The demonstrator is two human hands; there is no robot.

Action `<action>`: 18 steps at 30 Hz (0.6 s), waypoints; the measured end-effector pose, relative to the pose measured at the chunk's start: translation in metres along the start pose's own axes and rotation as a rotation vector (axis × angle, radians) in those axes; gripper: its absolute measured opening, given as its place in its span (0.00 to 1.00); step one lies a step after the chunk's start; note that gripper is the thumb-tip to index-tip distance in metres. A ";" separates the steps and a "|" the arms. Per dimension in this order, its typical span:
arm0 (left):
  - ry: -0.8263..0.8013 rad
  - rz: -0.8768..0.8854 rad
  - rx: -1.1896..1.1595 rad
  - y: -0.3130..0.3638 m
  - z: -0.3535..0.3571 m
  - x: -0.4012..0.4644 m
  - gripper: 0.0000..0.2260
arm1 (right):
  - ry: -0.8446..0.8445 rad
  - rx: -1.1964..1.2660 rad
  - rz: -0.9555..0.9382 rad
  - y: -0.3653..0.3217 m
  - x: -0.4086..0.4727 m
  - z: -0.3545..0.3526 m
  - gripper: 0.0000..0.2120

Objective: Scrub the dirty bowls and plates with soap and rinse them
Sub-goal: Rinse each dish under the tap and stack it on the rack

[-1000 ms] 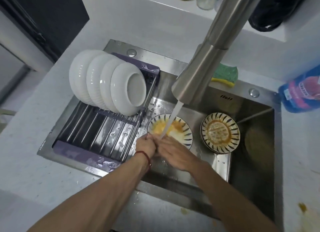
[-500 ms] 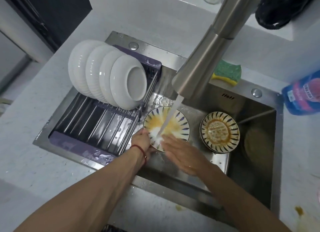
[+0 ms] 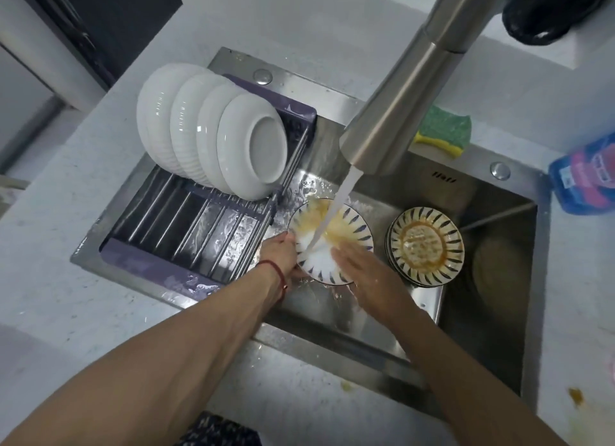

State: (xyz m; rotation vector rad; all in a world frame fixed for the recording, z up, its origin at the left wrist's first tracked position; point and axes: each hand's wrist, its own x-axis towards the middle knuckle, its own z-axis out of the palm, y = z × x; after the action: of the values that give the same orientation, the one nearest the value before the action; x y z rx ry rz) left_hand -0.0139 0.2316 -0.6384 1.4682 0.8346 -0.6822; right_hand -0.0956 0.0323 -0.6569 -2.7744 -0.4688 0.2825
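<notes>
A striped plate (image 3: pixel 346 226) smeared with yellow sauce is tilted under the running water in the steel sink (image 3: pixel 499 192). My left hand (image 3: pixel 279 253) grips its left rim. My right hand (image 3: pixel 361 269) lies flat with straight fingers on the plate's lower right face. Water from the faucet (image 3: pixel 399 103) hits the plate's middle. To the right, a stack of dirty striped plates (image 3: pixel 426 246) sits on the sink ledge. A green and yellow sponge (image 3: pixel 444 131) lies behind the faucet.
Several clean white bowls (image 3: pixel 213 129) lean in the purple drying rack (image 3: pixel 199 226) at the left of the sink. A blue soap bottle (image 3: pixel 585 176) lies on the counter at right. Sauce spots (image 3: pixel 575 395) mark the counter front right.
The plate has been lifted and tilted toward me under the stream. My left hand took its rim, and my right hand moved onto its face. Part of the sauce has washed off.
</notes>
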 end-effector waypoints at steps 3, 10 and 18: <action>-0.003 -0.013 0.000 0.004 0.004 -0.006 0.13 | 0.143 -0.020 0.013 -0.008 0.008 0.011 0.31; -0.177 0.093 0.023 0.020 0.048 -0.037 0.20 | 0.257 0.919 0.718 -0.062 0.040 -0.022 0.08; 0.002 0.038 0.158 0.019 0.020 -0.021 0.23 | 0.166 1.871 0.907 -0.037 0.037 -0.055 0.18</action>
State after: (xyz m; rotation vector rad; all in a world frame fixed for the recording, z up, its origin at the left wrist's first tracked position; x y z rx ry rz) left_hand -0.0089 0.2103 -0.6120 1.6223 0.7670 -0.7314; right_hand -0.0588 0.0631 -0.5990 -0.9323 0.7898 0.3610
